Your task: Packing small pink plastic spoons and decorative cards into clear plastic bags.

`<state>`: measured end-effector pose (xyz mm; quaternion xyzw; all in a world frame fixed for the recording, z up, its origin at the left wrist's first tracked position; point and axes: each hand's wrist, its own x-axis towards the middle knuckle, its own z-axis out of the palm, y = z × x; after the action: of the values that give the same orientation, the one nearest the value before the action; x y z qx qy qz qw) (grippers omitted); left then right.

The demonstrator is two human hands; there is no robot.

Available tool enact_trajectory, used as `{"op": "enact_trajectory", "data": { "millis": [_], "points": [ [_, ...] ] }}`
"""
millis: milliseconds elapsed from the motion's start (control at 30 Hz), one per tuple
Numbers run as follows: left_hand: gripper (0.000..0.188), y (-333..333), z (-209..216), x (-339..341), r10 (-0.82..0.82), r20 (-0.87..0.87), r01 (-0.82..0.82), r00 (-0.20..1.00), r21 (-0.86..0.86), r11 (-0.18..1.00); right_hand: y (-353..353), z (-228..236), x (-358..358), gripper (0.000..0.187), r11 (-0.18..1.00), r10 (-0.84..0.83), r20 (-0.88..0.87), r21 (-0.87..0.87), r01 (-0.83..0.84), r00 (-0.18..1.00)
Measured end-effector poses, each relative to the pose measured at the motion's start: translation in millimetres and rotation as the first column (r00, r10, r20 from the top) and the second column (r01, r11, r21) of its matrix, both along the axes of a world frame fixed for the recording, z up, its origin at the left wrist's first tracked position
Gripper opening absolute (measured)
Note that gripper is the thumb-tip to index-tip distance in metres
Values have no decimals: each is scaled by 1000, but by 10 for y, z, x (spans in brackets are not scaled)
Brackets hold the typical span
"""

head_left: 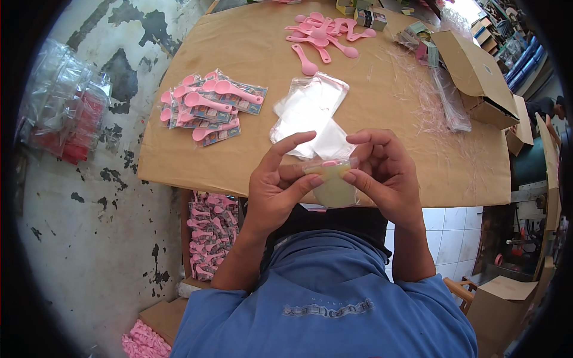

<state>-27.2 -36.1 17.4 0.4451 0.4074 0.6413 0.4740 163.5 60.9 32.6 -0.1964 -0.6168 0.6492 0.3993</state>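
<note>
A small clear plastic bag point(335, 192) is held up at the table's near edge, in front of my blue shirt. Something flat and pale yellow-green shows in it, and a bit of pink shows at its top. My left hand point(276, 182) pinches the bag's upper left corner between thumb and fingers, its index finger raised. At the upper right corner my right hand point(388, 176) pinches it the same way. Just beyond my hands lies a loose stack of clear bags point(310, 113). Left of that stack sits a pile of bagged pink spoons with printed cards point(209, 107).
Loose pink spoons point(322, 39) lie at the table's far side. An open cardboard box point(477, 71) stands at the far right, with plastic scraps near it. Below the table's left side is a container of bagged spoons point(210, 232). Plastic packs point(62, 98) are by the left wall.
</note>
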Motion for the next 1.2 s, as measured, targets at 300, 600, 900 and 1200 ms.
{"op": "enact_trajectory", "data": {
  "millis": [300, 600, 900, 1200],
  "points": [
    [57, -78, 66, -32, -99, -102, 91, 990, -84, 992, -51, 37, 30, 36, 997, 19, 10, 69, -19, 1000],
    [40, 33, 296, -622, 535, -638, -190, 553, 529, 827, 409, 217, 632, 19, 917, -343, -25, 211, 340, 939],
    [45, 196, 120, -1622, 356, -929, -307, -103, 370, 877, 855, 156, 792, 25, 228, -913, 218, 974, -13, 345],
    [48, 86, -124, -1685, 371, -928, -352, 46, 333, 875, 793, 322, 630, 28, 486, -646, 503, 851, -198, 574]
  ]
}}
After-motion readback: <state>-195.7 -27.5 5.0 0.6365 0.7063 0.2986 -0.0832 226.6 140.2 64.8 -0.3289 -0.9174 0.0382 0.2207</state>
